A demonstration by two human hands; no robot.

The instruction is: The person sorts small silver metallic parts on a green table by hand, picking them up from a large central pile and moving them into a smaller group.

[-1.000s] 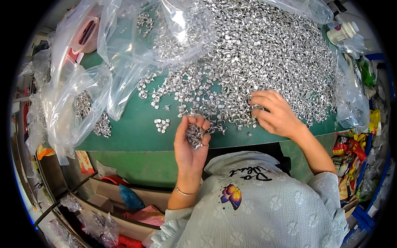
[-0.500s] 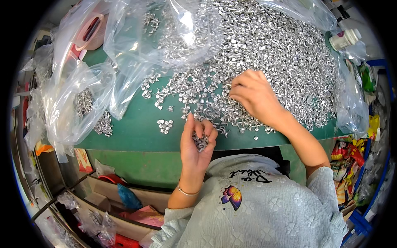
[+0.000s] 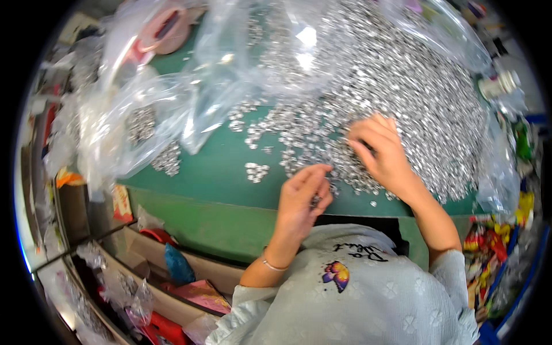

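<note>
Left hand (image 3: pixel 303 191), one — closed on silver metal pieces (image 3: pixel 315 200), count hidden, by the bench's (image 3: pixel 207 178) front edge. Right hand (image 3: pixel 384 150), one — bent over one heap (image 3: pixel 428 109); grip cannot be told. White bottle (image 3: pixel 498 87), one, right edge.

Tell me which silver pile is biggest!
The wide heap of metal pieces at the right hand: it covers much of the tabletop, dwarfing the cluster left of the left hand and the pile by the clear bag.

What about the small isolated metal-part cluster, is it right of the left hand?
No, the metal-part cluster lies on the green tabletop, left of the left hand.
</note>
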